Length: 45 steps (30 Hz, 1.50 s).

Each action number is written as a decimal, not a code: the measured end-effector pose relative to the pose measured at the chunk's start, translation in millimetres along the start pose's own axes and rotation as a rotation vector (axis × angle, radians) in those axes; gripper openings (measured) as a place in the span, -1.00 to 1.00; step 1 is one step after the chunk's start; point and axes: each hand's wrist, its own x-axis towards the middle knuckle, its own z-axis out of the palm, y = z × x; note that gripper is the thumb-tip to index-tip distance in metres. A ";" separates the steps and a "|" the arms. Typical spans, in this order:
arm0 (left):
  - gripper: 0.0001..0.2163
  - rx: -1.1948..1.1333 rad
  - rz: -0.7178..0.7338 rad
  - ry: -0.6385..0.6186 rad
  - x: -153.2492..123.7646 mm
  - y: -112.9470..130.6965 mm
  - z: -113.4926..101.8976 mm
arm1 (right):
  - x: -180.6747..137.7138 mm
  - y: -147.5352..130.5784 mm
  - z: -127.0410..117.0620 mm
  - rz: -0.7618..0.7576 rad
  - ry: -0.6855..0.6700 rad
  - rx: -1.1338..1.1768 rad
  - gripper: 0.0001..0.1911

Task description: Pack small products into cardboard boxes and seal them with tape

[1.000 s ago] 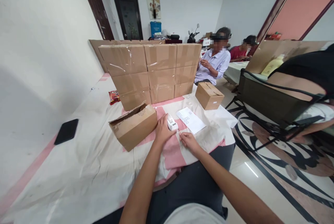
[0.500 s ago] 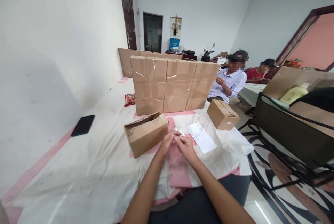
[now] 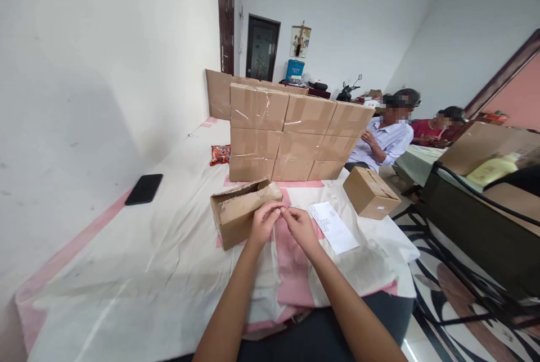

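Note:
My left hand (image 3: pixel 264 222) and my right hand (image 3: pixel 300 228) meet above the table, fingertips pinched together. Whatever is between them is too small to make out. Just behind and left of my left hand lies an open cardboard box (image 3: pixel 236 218), its opening partly in view and my fingers overlapping its right end. A white sheet with printed outlines (image 3: pixel 337 234) lies flat to the right of my right hand.
Taped cardboard boxes (image 3: pixel 301 145) form a wall across the table. A closed carton (image 3: pixel 371 193) stands at right, a black phone (image 3: pixel 144 189) at left. A red packet (image 3: pixel 220 154) lies beside the stack. Two people sit beyond; one wears a pale shirt (image 3: pixel 394 140).
The view has turned a little, so the scene sits farther right. Both hands stay pinched together, now overlapping the open box more. The whitish piece seen by the fingers before no longer shows clearly.

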 end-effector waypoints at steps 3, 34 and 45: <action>-0.72 0.068 -0.018 0.022 0.3 2.5 -3.2 | -0.8 -1.7 -5.1 -0.004 0.013 -0.011 -0.59; -0.89 1.122 0.841 -0.007 -5.0 45.2 -28.1 | 26.9 -0.5 -53.4 0.346 -0.741 0.358 -0.59; -0.66 1.332 0.783 0.488 -6.4 82.7 -42.3 | -9.6 -24.9 -56.3 -0.187 -0.400 -0.013 -0.64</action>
